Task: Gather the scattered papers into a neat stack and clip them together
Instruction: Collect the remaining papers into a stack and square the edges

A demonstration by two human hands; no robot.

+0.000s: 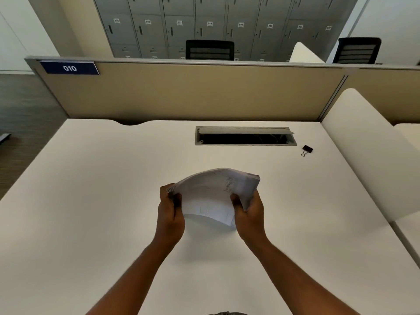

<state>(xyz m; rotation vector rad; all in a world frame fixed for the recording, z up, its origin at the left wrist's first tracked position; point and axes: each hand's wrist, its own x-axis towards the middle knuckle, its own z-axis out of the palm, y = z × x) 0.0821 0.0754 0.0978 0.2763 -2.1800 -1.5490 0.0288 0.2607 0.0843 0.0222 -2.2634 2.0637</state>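
Papers (213, 192), gathered into one thick stack, are held above the middle of the desk (91, 201), between the near edge and the cable hatch. The stack bows upward in an arch, its far edge fanned so that the separate sheets show along the right-hand corner. Faint print runs down the upper sheet; it is too blurred to read.

The left hand (169, 212) grips the stack's left edge: the thumb lies on top of the sheets, and the fingers curl underneath, mostly hidden by the paper. The right hand (248, 212) grips the right edge in the same way, thumb pressed on the upper face near the near corner, fingers wrapped below and out of sight. Both hands are closed on the stack, and the paper sits pinched between thumb and fingers on each side, with the middle of the stack free and raised. The lowest sheet hangs down between the wrists, and its shadow falls on the desk just beneath.

A black binder clip (307, 150) lies on the desk well apart from the hands, toward the far right corner, just right of the cable hatch (245, 135). The hatch's grey lid stands propped open over a dark slot.

Behind the desk's far edge stands a beige partition (204, 92) carrying a blue label (70, 68) that reads 010 at its left end. A white divider (368, 151) borders the desk's right edge. Beyond the partition are two black chair backs (210, 50) and a wall of grey numbered lockers (227, 19).
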